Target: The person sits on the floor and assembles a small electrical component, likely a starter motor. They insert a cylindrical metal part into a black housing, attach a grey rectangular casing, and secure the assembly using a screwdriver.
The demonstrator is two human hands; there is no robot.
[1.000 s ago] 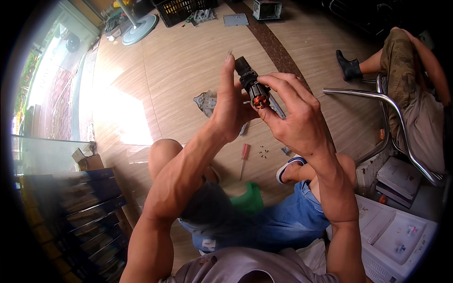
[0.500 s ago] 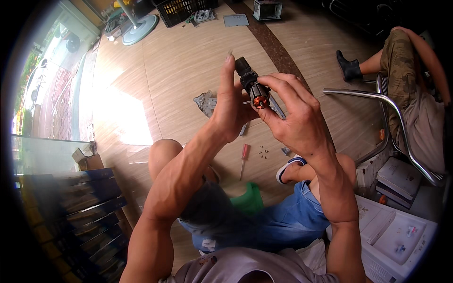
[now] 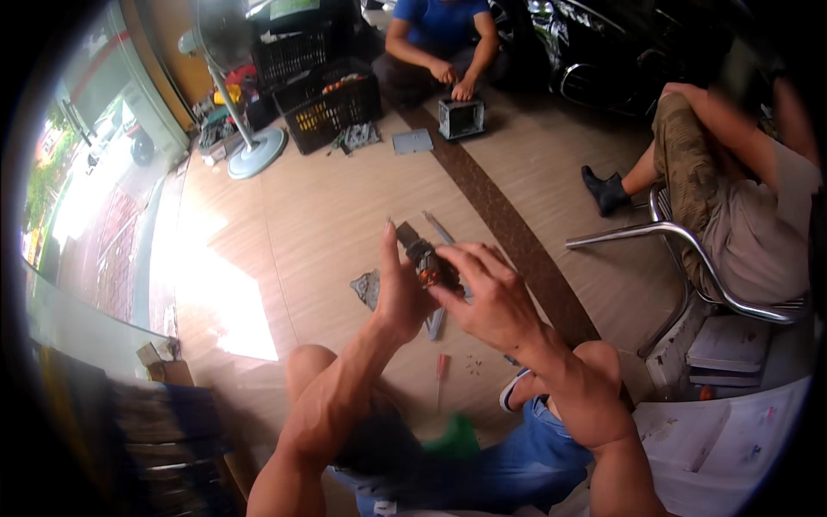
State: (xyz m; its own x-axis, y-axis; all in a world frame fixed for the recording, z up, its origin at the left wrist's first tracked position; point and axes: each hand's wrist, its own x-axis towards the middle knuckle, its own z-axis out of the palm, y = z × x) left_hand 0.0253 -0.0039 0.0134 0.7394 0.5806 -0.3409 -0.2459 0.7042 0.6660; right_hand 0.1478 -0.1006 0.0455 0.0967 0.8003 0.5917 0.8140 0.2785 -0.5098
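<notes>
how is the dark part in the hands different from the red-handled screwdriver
The dark part is held up between the left hand and right hand; the screwdriver lies on the floor. The dark part is chunky, with orange at its near end; the screwdriver is slim, with a red handle. Both are longer than wide.

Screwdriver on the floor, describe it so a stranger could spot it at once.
Start at the wearer's blue shorts and the green object showing beside them. On the floor just beyond lies the screwdriver, shaft toward the wearer. Its red handle sets it apart from the tiny loose pieces scattered to its right.
</notes>
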